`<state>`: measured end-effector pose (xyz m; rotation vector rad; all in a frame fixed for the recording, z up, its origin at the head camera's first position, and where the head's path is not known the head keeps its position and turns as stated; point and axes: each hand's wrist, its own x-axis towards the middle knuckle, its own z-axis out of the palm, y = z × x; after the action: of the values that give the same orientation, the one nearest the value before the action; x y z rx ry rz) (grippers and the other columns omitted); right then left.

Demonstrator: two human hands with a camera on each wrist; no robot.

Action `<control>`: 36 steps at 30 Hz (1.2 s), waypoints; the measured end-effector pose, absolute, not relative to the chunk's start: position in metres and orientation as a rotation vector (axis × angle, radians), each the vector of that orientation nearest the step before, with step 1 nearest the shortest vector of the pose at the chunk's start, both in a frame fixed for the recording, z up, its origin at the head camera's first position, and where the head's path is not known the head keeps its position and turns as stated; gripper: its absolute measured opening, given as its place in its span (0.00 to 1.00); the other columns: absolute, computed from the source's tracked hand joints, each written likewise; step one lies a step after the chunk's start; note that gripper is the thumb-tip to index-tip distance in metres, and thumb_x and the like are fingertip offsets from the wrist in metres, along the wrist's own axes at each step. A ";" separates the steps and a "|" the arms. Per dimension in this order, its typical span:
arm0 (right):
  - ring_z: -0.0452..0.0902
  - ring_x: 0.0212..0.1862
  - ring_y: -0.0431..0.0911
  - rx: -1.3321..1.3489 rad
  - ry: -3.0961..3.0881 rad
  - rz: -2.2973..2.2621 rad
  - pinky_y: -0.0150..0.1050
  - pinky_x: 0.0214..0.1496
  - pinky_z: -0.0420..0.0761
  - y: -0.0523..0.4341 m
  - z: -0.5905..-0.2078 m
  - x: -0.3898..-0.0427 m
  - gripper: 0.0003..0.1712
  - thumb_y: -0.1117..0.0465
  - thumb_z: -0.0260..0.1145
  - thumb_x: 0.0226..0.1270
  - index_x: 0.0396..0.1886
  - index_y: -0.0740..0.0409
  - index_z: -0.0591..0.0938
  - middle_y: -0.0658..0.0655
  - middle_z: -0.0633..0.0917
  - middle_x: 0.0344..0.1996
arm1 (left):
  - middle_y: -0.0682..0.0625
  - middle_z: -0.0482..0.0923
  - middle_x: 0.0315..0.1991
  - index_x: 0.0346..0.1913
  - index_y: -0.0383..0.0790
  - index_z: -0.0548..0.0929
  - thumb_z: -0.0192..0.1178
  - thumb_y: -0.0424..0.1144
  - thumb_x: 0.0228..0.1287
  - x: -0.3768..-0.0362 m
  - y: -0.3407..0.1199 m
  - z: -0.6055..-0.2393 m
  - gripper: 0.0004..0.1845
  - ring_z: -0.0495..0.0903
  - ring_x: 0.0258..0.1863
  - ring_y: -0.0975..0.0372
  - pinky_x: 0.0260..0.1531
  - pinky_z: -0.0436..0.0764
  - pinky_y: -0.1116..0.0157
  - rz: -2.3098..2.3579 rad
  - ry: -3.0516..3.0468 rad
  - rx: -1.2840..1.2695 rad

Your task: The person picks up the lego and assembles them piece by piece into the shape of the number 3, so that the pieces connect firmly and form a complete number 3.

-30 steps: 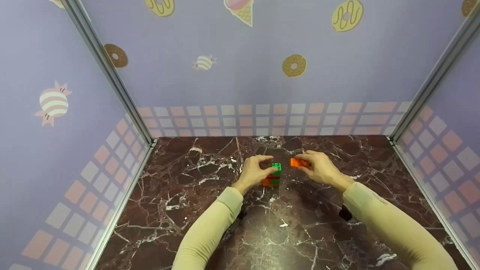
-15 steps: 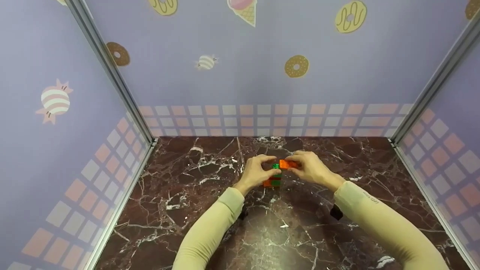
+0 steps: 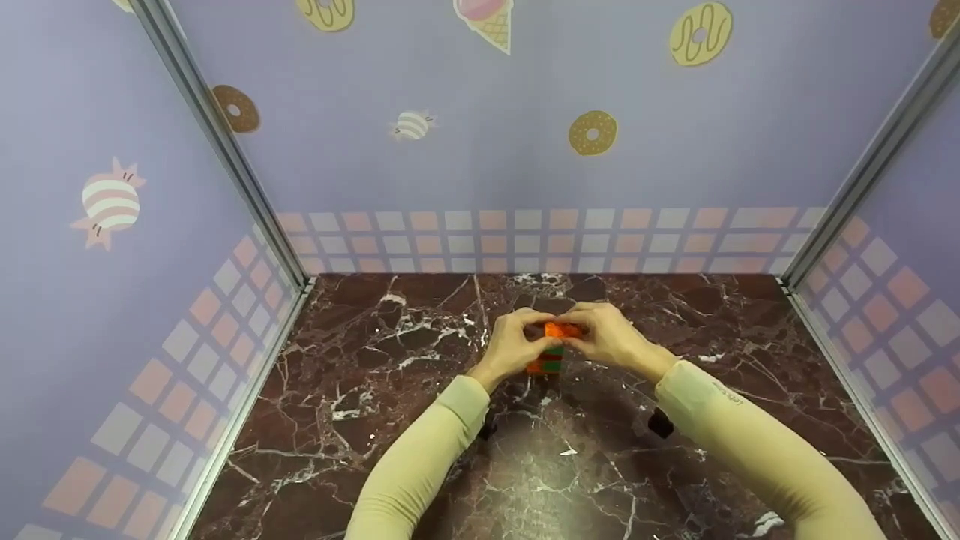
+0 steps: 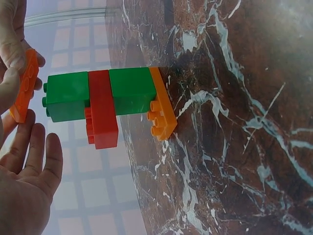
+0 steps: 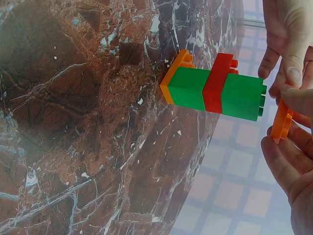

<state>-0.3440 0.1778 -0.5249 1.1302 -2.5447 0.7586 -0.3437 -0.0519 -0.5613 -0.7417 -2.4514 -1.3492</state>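
A small stack of bricks (image 3: 550, 364) stands on the marble tabletop (image 3: 375, 420). Its layers are an orange plate (image 4: 161, 105), a green brick (image 4: 132, 90), a red brick (image 4: 102, 110) and a top green brick (image 4: 68, 95). My right hand (image 3: 611, 337) pinches a flat orange brick (image 3: 559, 330) by one end. This orange brick (image 4: 24, 85) hangs tilted, just clear of the top studs. My left hand (image 3: 510, 345) is at the stack's top. Its fingers (image 4: 34, 147) lie loosely straight beside the green brick, by the orange brick's (image 5: 282, 120) other end. I cannot tell whether they touch.
Lilac walls with sweet stickers enclose the table on three sides. Metal posts (image 3: 225, 150) (image 3: 862, 165) stand at the back corners. Brown marble surface (image 5: 73, 122) spreads around the stack on every side.
My right hand has carried the orange brick leftward from beside the stack to just over its top. My left hand has stayed at the stack and no longer covers its side.
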 end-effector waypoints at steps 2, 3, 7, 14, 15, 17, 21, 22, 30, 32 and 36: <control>0.93 0.43 0.55 1.120 -2.551 0.758 0.52 0.48 0.93 0.178 -0.525 -0.344 0.18 0.66 0.80 0.69 0.58 0.62 0.94 0.61 0.95 0.47 | 0.42 0.95 0.51 0.56 0.36 0.95 0.83 0.41 0.65 -0.344 -0.053 -0.561 0.20 0.93 0.47 0.49 0.51 0.93 0.51 -1.343 -2.458 -0.727; 0.93 0.44 0.55 1.113 -2.556 0.758 0.53 0.49 0.93 0.178 -0.525 -0.345 0.18 0.66 0.80 0.69 0.58 0.62 0.94 0.61 0.95 0.47 | 0.41 0.95 0.51 0.56 0.36 0.95 0.83 0.40 0.65 -0.344 -0.054 -0.561 0.19 0.93 0.47 0.48 0.51 0.93 0.51 -1.354 -2.460 -0.719; 0.92 0.44 0.57 1.090 -2.566 0.749 0.55 0.50 0.92 0.181 -0.525 -0.346 0.19 0.65 0.81 0.66 0.56 0.63 0.94 0.62 0.95 0.46 | 0.39 0.94 0.50 0.56 0.34 0.95 0.82 0.39 0.66 -0.344 -0.057 -0.561 0.19 0.92 0.44 0.42 0.47 0.92 0.47 -1.413 -2.449 -0.698; 0.91 0.43 0.57 1.061 -2.561 0.784 0.58 0.50 0.90 0.184 -0.529 -0.348 0.18 0.65 0.82 0.65 0.54 0.63 0.94 0.64 0.95 0.45 | 0.39 0.93 0.50 0.56 0.34 0.94 0.81 0.36 0.67 -0.345 -0.062 -0.564 0.18 0.91 0.41 0.49 0.45 0.93 0.52 -1.488 -2.435 -0.661; 0.91 0.42 0.57 1.058 -2.556 0.793 0.58 0.50 0.90 0.184 -0.530 -0.348 0.18 0.65 0.81 0.65 0.54 0.63 0.94 0.63 0.95 0.44 | 0.39 0.93 0.50 0.56 0.34 0.94 0.81 0.36 0.68 -0.345 -0.062 -0.564 0.17 0.91 0.41 0.50 0.44 0.93 0.55 -1.488 -2.435 -0.657; 0.91 0.42 0.57 1.056 -2.548 0.823 0.58 0.49 0.91 0.184 -0.532 -0.349 0.18 0.66 0.81 0.65 0.54 0.64 0.94 0.64 0.95 0.44 | 0.39 0.93 0.50 0.56 0.33 0.94 0.81 0.37 0.68 -0.346 -0.063 -0.565 0.18 0.91 0.41 0.51 0.42 0.92 0.61 -1.482 -2.434 -0.652; 0.93 0.45 0.59 1.032 -2.562 0.867 0.59 0.52 0.92 0.182 -0.534 -0.350 0.18 0.67 0.81 0.66 0.55 0.65 0.93 0.65 0.95 0.45 | 0.39 0.94 0.52 0.57 0.33 0.94 0.81 0.37 0.68 -0.346 -0.065 -0.566 0.18 0.92 0.46 0.50 0.45 0.91 0.62 -1.481 -2.448 -0.629; 0.93 0.46 0.60 1.025 -2.567 0.875 0.60 0.53 0.92 0.181 -0.535 -0.350 0.19 0.67 0.81 0.66 0.56 0.65 0.93 0.65 0.95 0.46 | 0.39 0.94 0.53 0.58 0.34 0.94 0.81 0.38 0.68 -0.346 -0.065 -0.567 0.19 0.93 0.48 0.49 0.47 0.93 0.58 -1.480 -2.456 -0.618; 0.94 0.46 0.60 1.003 -2.574 0.897 0.58 0.51 0.93 0.177 -0.541 -0.350 0.18 0.68 0.81 0.67 0.55 0.66 0.93 0.65 0.95 0.45 | 0.37 0.94 0.54 0.59 0.32 0.93 0.81 0.37 0.68 -0.346 -0.067 -0.573 0.19 0.93 0.49 0.43 0.51 0.93 0.45 -1.498 -2.477 -0.579; 0.94 0.45 0.61 1.009 -2.561 0.904 0.58 0.51 0.92 0.176 -0.543 -0.350 0.18 0.68 0.81 0.67 0.55 0.67 0.93 0.66 0.94 0.44 | 0.39 0.94 0.53 0.58 0.34 0.94 0.81 0.37 0.68 -0.346 -0.067 -0.574 0.19 0.93 0.46 0.44 0.47 0.94 0.52 -1.458 -2.488 -0.569; 0.93 0.44 0.61 1.019 -2.535 0.912 0.58 0.50 0.93 0.175 -0.546 -0.351 0.17 0.69 0.80 0.66 0.54 0.68 0.93 0.67 0.94 0.43 | 0.41 0.95 0.52 0.57 0.37 0.95 0.82 0.39 0.67 -0.346 -0.068 -0.576 0.18 0.92 0.44 0.45 0.42 0.89 0.63 -1.404 -2.498 -0.552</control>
<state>-0.3507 0.1755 -0.5456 1.0194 -2.5348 0.9118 -0.3462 -0.0678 -0.5759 -0.5521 -2.4976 -1.4044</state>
